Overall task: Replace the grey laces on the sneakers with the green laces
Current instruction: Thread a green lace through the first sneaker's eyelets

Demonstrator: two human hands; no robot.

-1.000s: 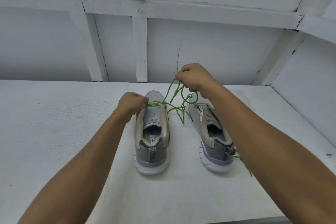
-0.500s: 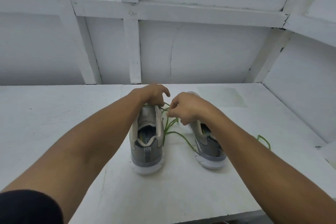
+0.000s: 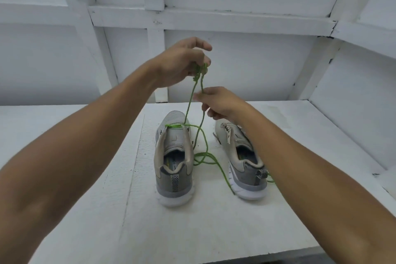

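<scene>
You have a bright green lace (image 3: 173,126) on the pale grey left sneaker (image 3: 174,146): beige collar, darker grey heel, white sole, black-and-white chevron pull tab (image 3: 175,181) (the right sneaker (image 3: 244,156) looks the same). Your counter (image 3: 85,178) and wall (image 3: 246,66) are plain white.

Left grip (image 3: 182,64), right grip (image 3: 220,103), forearms (image 3: 96,135) bare

Two sneakers, a left sneaker (image 3: 174,169) and a right sneaker (image 3: 244,163), are standing on one table (image 3: 85,199) while two hands, left hand (image 3: 180,64) and right hand (image 3: 218,103), are holding one green lace (image 3: 173,126).
</scene>
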